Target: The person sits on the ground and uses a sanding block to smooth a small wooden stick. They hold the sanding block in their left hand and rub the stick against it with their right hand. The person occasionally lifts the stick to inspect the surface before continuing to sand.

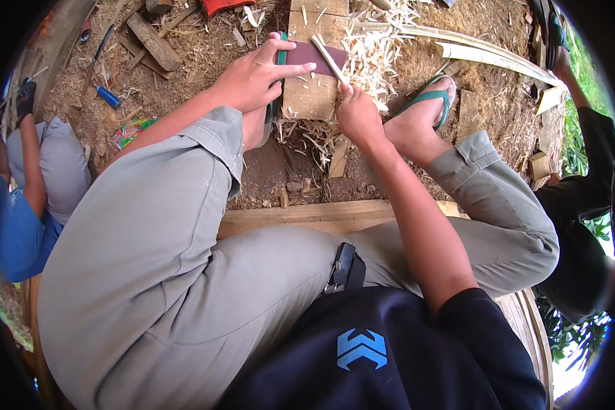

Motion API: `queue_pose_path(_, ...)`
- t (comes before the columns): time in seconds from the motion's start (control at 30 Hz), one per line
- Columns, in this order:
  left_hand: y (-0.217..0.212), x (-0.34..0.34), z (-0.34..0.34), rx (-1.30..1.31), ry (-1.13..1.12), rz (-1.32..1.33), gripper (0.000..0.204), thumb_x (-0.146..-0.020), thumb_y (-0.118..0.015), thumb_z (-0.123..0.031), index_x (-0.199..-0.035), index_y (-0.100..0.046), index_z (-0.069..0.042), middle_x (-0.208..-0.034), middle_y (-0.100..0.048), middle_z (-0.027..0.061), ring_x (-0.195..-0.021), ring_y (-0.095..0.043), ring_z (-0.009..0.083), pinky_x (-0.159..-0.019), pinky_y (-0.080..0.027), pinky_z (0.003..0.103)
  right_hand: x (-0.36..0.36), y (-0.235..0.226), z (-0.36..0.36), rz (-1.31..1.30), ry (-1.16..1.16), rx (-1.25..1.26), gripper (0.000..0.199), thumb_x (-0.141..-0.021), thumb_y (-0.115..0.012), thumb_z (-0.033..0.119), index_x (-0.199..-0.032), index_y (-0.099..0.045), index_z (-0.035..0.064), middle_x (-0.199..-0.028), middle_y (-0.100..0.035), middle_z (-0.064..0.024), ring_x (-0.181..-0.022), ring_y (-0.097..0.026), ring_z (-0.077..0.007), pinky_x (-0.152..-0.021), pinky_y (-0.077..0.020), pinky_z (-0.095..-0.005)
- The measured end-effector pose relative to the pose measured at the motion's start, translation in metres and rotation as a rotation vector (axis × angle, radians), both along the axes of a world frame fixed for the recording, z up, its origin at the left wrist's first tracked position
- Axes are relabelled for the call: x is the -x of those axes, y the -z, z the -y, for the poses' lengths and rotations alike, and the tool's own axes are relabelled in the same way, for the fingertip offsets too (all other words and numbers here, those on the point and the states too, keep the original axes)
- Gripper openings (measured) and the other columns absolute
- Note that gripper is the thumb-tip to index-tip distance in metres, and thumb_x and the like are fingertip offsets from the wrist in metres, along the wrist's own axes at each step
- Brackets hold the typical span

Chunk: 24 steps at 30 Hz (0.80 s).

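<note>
A sheet of dark reddish sandpaper [304, 57] lies across a wooden block [311, 102] between my feet. My left hand [249, 75] rests at its left end, with fingers spread and outstretched fingertips on the sheet. A thin pale wooden stick [328, 59] lies slantwise over the sandpaper. Its lower end is pinched between the fingers of my right hand [359, 115], at the block's right edge.
Curled wood shavings [376, 55] heap right of the block. Long pale strips [492, 58] stretch rightward. A blue-handled tool [107, 97] and wood offcuts [154, 44] lie on the left ground. One person [44, 164] sits at left, another [581, 171] at right.
</note>
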<state>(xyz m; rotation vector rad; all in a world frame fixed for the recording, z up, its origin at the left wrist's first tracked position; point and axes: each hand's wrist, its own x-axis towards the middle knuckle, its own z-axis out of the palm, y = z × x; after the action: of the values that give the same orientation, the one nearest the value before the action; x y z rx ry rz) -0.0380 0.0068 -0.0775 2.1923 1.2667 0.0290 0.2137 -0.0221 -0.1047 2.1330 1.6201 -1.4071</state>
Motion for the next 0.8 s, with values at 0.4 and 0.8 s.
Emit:
queue_pose_path(0.4, 0.001, 0.006, 0.004, 0.017, 0.007, -0.017, 0.071, -0.088, -0.065, -0.004, -0.143, -0.055, -0.048, -0.15, -0.04, 0.0051, -0.133, -0.055, 0.0338, -0.101, -0.058, 0.046, 0.003, -0.016, 0.015, 0.052, 0.025, 0.02, 0.048, -0.111, -0.033, 0.042, -0.118, -0.061, 0.0045, -0.107, -0.069, -0.0297, -0.107, -0.064, -0.0493, -0.092, -0.0484, -0.0572)
queue_pose_path(0.8, 0.007, 0.008, 0.005, -0.08, 0.01, 0.012, 0.075, -0.083, -0.065, -0.001, -0.143, -0.056, -0.046, -0.149, -0.039, 0.0039, -0.132, -0.057, 0.0307, -0.1, -0.059, 0.043, -0.017, 0.0, 0.01, -0.136, -0.012, 0.171, 0.053, -0.112, -0.034, 0.038, -0.119, -0.062, -0.0065, -0.109, -0.067, -0.035, -0.113, -0.062, -0.0507, -0.099, -0.0471, -0.0543)
